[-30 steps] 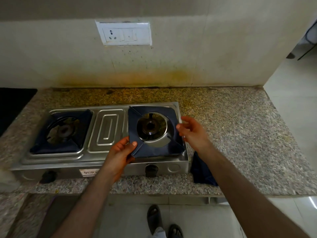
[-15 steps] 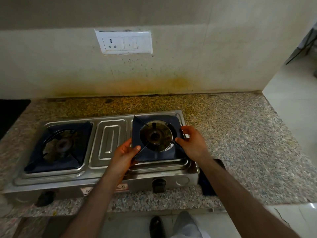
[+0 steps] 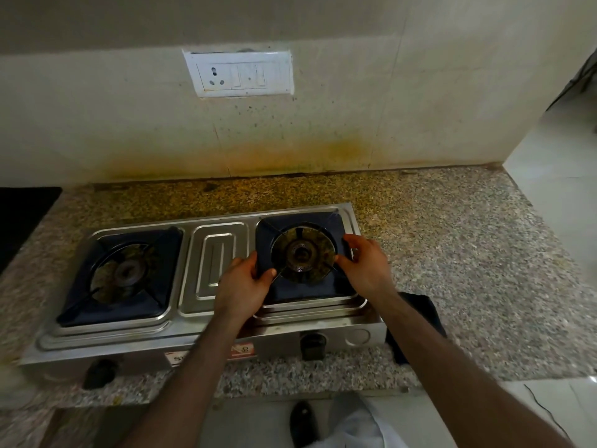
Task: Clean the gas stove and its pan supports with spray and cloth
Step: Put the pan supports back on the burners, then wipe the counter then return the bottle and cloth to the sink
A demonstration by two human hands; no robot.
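Stove [image 3: 213, 318] sits on a granite counter [image 3: 468, 270], two knobs [image 3: 311, 345] on its near face. A dark cloth [image 3: 416, 321] lies on the counter just right of it, partly behind the right forearm. Right pan support [image 3: 303, 289] rests on the right burner [image 3: 302, 253], held between both hands: the left hand [image 3: 245, 286] pinches its left edge, thumb on top; the right hand [image 3: 365, 263] grips its right edge with curled fingers. Left pan support [image 3: 129, 279] sits on the left burner, untouched. Farther back, a switch plate [image 3: 239, 74] is mounted on the stained wall [image 3: 323, 147].
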